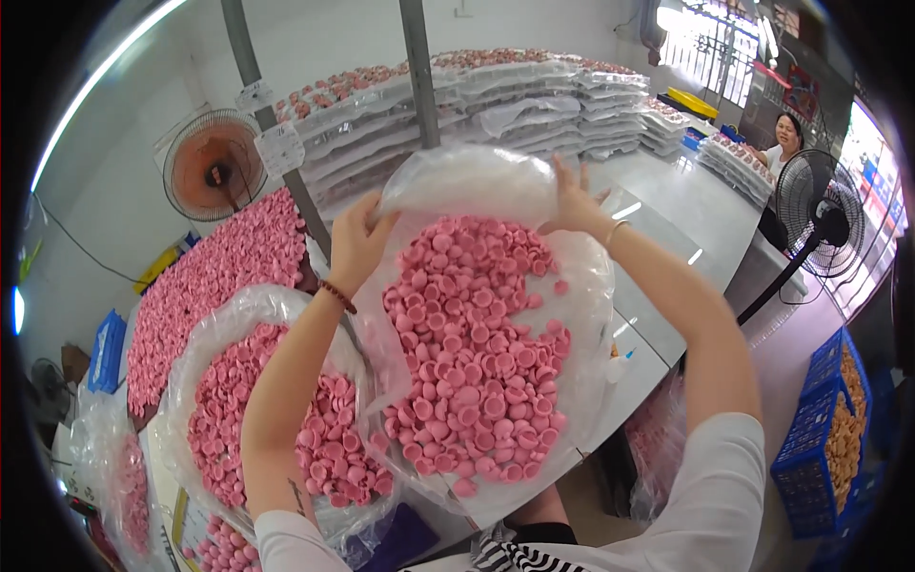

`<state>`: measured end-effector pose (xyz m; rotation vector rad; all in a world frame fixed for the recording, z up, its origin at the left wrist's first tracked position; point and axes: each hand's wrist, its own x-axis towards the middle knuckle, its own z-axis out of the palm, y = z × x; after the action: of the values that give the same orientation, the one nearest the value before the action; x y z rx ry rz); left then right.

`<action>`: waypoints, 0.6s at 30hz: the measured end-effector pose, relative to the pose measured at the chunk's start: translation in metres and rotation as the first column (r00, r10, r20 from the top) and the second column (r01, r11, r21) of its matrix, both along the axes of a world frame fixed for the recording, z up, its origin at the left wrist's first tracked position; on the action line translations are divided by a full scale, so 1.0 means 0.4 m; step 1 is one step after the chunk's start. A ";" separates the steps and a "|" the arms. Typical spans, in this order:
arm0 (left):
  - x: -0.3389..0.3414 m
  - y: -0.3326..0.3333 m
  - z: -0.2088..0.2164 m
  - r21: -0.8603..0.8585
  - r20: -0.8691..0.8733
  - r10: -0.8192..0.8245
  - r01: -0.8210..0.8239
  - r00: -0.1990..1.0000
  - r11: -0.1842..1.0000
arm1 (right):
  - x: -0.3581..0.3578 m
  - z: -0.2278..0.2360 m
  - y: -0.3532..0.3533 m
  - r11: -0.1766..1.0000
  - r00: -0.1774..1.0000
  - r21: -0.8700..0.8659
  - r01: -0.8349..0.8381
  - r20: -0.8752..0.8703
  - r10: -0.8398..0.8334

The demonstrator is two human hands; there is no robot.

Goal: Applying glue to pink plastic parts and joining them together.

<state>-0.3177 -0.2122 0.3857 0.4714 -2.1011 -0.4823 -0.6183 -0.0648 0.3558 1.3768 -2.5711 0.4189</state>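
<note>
Before me lies a clear plastic bag [477, 176] spread on the table, its far part raised and folded back. On it rests a wide heap of small pink cup-shaped pieces [477, 353], some hollow side up, others domed side up. My left hand [359, 238] pinches the bag's far left edge between thumb and fingers. At the far right edge, my right hand [579, 202] grips the plastic, its fingers partly hidden behind it. A second clear bag [253, 303] of the same pink pieces sits to the left, partly covered by my left forearm.
A large spread of pink pieces [214, 291] covers the left table, beside a metal post [422, 71]. Stacked plastic-covered layers [534, 114] line the back. Fans [214, 164] stand left and right. A co-worker [783, 143] is at the far right; blue crates [824, 439] stand on the floor.
</note>
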 end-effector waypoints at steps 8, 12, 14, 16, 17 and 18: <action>0.010 -0.116 -0.012 0.225 -0.099 0.135 -0.110 0.986 0.968 | -0.037 0.110 -0.118 0.774 0.703 -0.630 -0.063 0.523 0.482; 0.028 -0.097 -0.019 0.416 -0.456 0.058 0.155 0.888 0.896 | 0.116 0.231 0.000 0.595 0.449 -0.792 0.139 0.586 0.675; 0.056 -0.003 0.012 0.448 -0.494 0.064 0.191 0.867 0.874 | 0.149 0.266 0.072 0.592 0.513 -0.791 0.156 0.577 0.636; 0.078 0.042 0.005 0.284 -0.567 0.016 0.177 0.823 0.942 | 0.166 0.258 0.129 0.574 0.461 -0.803 0.158 0.574 0.676; 0.097 0.048 -0.009 0.245 -0.568 -0.004 0.173 0.823 0.954 | 0.175 0.244 0.150 0.556 0.501 -0.816 0.157 0.551 0.667; 0.117 0.066 -0.011 0.246 -0.566 0.003 0.165 0.824 0.955 | 0.185 0.235 0.173 0.532 0.541 -0.833 0.152 0.520 0.661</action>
<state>-0.2710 -0.1857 0.3815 0.3447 -1.4843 -0.8702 -0.5445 0.0046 0.4497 1.3341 -1.8987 2.4859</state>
